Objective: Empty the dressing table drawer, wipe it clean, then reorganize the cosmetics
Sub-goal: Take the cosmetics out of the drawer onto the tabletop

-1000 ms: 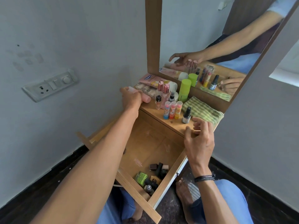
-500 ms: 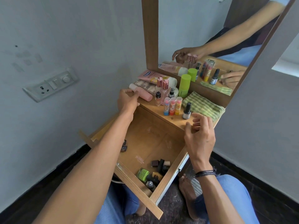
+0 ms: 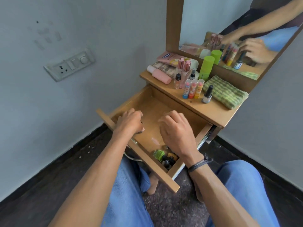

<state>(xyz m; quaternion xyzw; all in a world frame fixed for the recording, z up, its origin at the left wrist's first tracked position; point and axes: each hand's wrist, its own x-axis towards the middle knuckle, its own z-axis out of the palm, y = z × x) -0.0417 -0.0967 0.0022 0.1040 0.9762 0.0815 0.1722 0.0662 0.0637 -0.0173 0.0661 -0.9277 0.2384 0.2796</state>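
Observation:
The wooden drawer (image 3: 165, 176) of the dressing table stands pulled out over my knees. My left hand (image 3: 129, 122) is down in its left front part, fingers curled over a small dark item that is almost hidden. My right hand (image 3: 177, 133) hovers over the drawer's middle with loosely curled fingers and holds nothing. In the near right corner lie a green bottle (image 3: 158, 154) and several dark cosmetics (image 3: 168, 160). On the tabletop (image 3: 213, 110) lie a pink tube (image 3: 161, 76) and a folded green checked cloth (image 3: 224, 92).
Perfume bottles (image 3: 183, 71), three lip balms (image 3: 193, 89), a nail polish (image 3: 207, 95) and a tall green container (image 3: 206, 68) crowd the tabletop below the mirror (image 3: 229, 22). A wall socket (image 3: 70, 64) is on the left wall. My knees sit under the drawer.
My left hand let go of the pink tube on the tabletop and dropped into the drawer's left side. My right hand came off the table edge to hover over the drawer.

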